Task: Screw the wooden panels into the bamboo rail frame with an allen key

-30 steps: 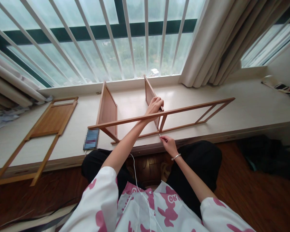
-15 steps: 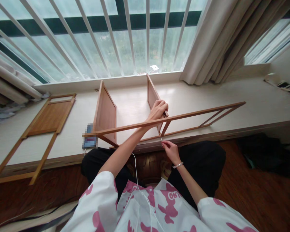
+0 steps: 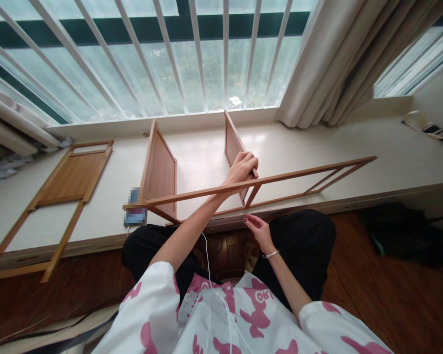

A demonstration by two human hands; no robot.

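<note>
Here the frame (image 3: 268, 179) is standing on its long edge along the front of the ledge (image 3: 358, 142), just ahead of the person's knees, its long axis running left to right and its right end angling off towards the window (image 3: 212, 59). Two panels are reaching back from it: a left panel (image 3: 160, 172) near that end, and a mid panel (image 3: 233, 142) further right.

The left hand (image 3: 243, 167) is working through the frame, the top rail (image 3: 317, 169) passing across its wrist, and it's curling firmly round the mid panel's near top corner. So that hand is sitting on the window side, right by the panel.

The right hand (image 3: 257, 228) is waiting on the near side, low, closer to the lower rail (image 3: 276, 201) than the other hand is. Its fingertips are drawing together just short of where the crossbar (image 3: 253, 194) is meeting that rail; whether they're pinching something small, I can't tell.

Over on the left, another frame (image 3: 70, 177) is lying flat, overhanging the ledge, and a blurred device (image 3: 135, 217) is resting beneath the standing frame's left end.
</note>
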